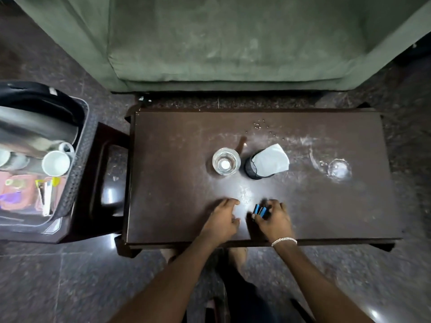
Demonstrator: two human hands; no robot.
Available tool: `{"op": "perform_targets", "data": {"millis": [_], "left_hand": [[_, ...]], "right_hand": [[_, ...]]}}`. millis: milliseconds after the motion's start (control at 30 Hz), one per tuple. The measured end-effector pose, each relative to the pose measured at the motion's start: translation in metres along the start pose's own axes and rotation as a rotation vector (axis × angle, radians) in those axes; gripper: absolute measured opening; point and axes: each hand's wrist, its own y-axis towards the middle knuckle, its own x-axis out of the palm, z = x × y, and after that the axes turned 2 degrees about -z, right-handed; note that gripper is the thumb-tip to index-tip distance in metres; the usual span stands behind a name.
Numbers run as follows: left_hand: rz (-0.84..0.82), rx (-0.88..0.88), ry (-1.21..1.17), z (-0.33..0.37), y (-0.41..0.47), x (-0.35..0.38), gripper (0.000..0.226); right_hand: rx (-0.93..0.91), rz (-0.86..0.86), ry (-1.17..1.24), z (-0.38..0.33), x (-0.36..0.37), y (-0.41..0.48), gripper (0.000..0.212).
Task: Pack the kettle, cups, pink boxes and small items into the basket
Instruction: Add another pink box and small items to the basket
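The dark basket [81, 145] stands on a stool at the left. Inside it lie a steel kettle [35, 129], white cups [56, 163], pink boxes [16, 194] and a few small items [46, 194]. Near the front edge of the brown table [326, 206], my right hand [272, 217] is closed around small blue and black items [260, 209]. My left hand [221, 217] rests on the table just beside it, fingers curled and holding nothing I can see.
A clear glass [226, 164] and a dark cup with white paper in it [265, 165] stand mid-table. An upturned glass [339, 170] sits to the right, with small beads [261, 124] scattered behind. A green sofa [221, 43] stands beyond the table.
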Motion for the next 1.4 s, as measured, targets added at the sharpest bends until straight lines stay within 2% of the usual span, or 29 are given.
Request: {"op": "perform_targets", "data": {"millis": [67,167,300,467,600,833,1100,1400], "left_hand": [[0.002,-0.043,-0.073,0.001,0.007,0.012,0.051],[0.008,-0.052,-0.138,-0.001,0.016,0.022,0.050],[0.025,-0.020,-0.158,-0.005,0.022,0.025,0.054],[0.028,0.008,-0.193,-0.008,0.018,0.002,0.062],[0.063,0.084,-0.187,-0.016,0.007,-0.031,0.062],[0.271,0.174,-0.147,-0.038,-0.033,-0.112,0.041],[0.541,0.206,-0.097,-0.090,-0.102,-0.217,0.031],[0.918,0.019,-0.009,-0.173,-0.174,-0.317,0.028]], "right_hand": [[0.038,-0.023,-0.002,0.004,0.007,0.004,0.062],[0.008,-0.007,-0.053,0.003,0.015,0.006,0.057],[-0.134,0.004,-0.188,0.002,0.020,0.007,0.049],[-0.294,-0.082,-0.162,-0.019,0.016,-0.001,0.054],[-0.418,-0.146,-0.147,-0.055,0.010,-0.008,0.049],[-0.646,-0.172,-0.174,-0.139,0.016,-0.025,0.034],[-0.997,-0.146,-0.133,-0.270,0.056,-0.063,0.035],[-1.232,-0.213,-0.161,-0.418,0.149,-0.110,0.042]]}}
